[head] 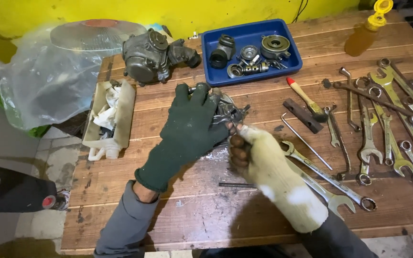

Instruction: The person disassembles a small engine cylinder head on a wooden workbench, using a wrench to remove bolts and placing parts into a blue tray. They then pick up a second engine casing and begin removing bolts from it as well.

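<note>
My left hand (190,126), in a dark green knit glove, lies spread over a grey metal engine part (230,112) on the wooden table (168,215) and holds it down. My right hand (264,160), in a worn cream glove with bare fingertips, is closed against the part's right side. Whether it holds a small tool there I cannot tell. Most of the part is hidden under the green glove.
A blue tray (290,59) with several small metal parts stands at the back. Left of it sits a grey carburettor-like casting (151,55). Several spanners (388,129) lie at the right, with a hex key (304,139), a brush (307,99), an orange bottle (362,36) and a cream box (120,114).
</note>
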